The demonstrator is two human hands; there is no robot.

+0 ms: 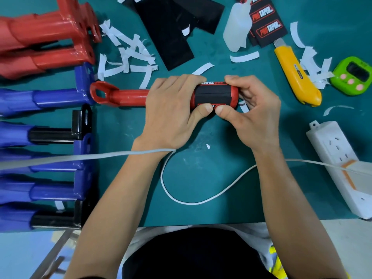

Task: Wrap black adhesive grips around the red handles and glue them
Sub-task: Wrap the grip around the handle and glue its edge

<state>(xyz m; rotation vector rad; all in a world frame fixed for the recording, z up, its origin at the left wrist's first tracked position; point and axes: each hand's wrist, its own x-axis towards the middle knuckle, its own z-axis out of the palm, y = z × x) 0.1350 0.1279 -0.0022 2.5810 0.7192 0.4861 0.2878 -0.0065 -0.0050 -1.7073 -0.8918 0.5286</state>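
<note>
My left hand [171, 109] and right hand [253, 111] are both clamped on the thick end of a red handle [128, 95]. My thumbs press side by side on the near edge of the black grip [213, 95] wrapped round it, fingers curled over the top. The handle lies across the green mat [201, 178], loop end pointing left. Beyond it are white backing strips [128, 55], spare black grips [167, 33] and a glue bottle [237, 27] — a yellow knife [296, 75] to the right, blue handles [50, 97] stacked left.

a yellow knife [298, 77], green timer [352, 77], white power strip [332, 150] and blue handles [54, 97] lie on the mat [201, 178].
</note>
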